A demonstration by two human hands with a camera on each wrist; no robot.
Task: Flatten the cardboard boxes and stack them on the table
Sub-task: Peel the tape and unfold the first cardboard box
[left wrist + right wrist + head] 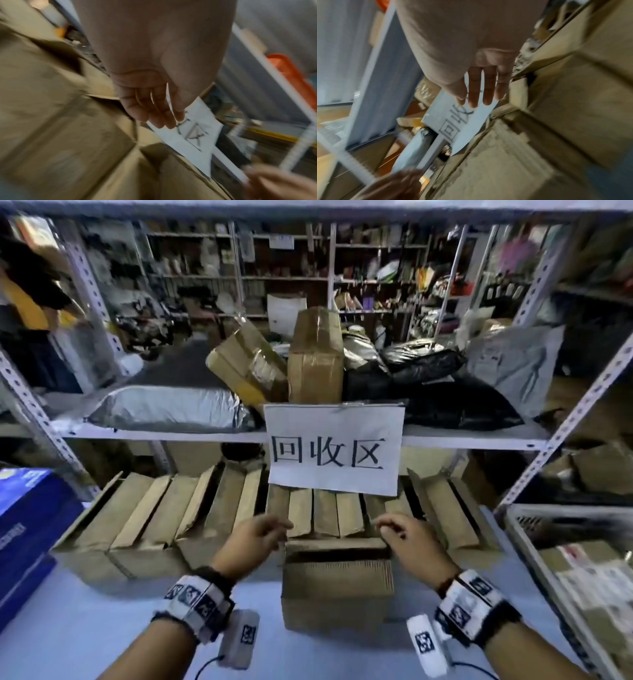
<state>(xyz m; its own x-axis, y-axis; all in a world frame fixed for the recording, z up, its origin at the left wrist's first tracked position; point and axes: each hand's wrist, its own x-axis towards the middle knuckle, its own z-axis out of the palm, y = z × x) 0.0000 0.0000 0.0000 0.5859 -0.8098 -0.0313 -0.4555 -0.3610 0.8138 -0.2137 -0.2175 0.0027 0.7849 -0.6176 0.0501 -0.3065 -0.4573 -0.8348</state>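
Note:
A small brown cardboard box (337, 580) stands upright on the pale blue table (102, 618) right in front of me, its top flaps loose. My left hand (263, 534) hovers at its far left top corner, and my right hand (400, 534) hovers at its far right top corner. Both hold nothing. In the left wrist view the left hand's fingers (154, 112) hang relaxed above blurred cardboard. In the right wrist view the right hand's fingers (481, 92) are straight and spread above the box (496, 162).
A row of open cardboard boxes (154, 515) fills the table behind, under a metal shelf. A white paper sign (334, 448) hangs from the shelf edge just above my hands. A blue carton (30, 529) stands left and a grey crate (534, 546) stands right.

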